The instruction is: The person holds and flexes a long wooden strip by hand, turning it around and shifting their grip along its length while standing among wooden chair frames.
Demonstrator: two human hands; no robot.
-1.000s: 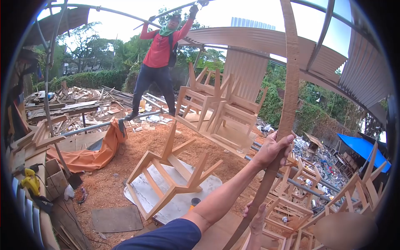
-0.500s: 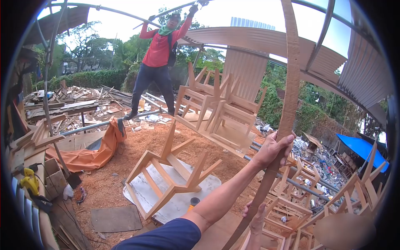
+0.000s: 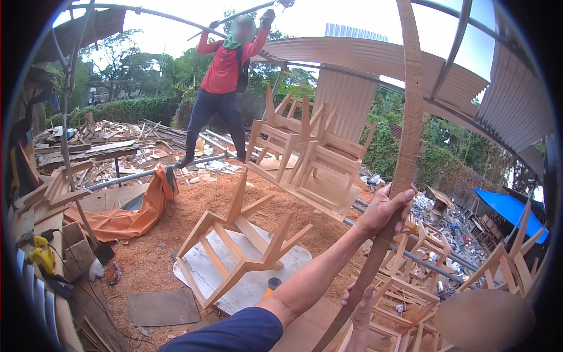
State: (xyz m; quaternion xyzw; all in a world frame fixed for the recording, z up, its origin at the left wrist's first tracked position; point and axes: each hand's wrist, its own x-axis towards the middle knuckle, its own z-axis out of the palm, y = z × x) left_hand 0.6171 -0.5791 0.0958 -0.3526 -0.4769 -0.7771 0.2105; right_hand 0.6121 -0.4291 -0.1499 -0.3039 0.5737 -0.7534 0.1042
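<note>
A long, narrow wooden board (image 3: 409,100) rises steeply through the right half of the view, leaning slightly right at its top. My left hand (image 3: 384,216) is wrapped round it about midway, with the arm stretched out from a dark blue sleeve. Lower down, my right hand (image 3: 361,310) grips the same board; part of its fingers and most of its forearm are out of sight. An unfinished wooden chair frame (image 3: 234,252) lies on a white marbled slab (image 3: 296,255) left of my arm.
A person in a red shirt (image 3: 221,70) stands on a metal rail with arms raised to an overhead pole. Stacked chair frames (image 3: 316,152) stand behind. More chair frames (image 3: 410,293) and a blurred brown shape (image 3: 485,321) are at lower right. A yellow power tool (image 3: 42,255) lies at left.
The co-worker's raised hand on the right side has come down slightly. The board and both my hands stay nearly where they were.
</note>
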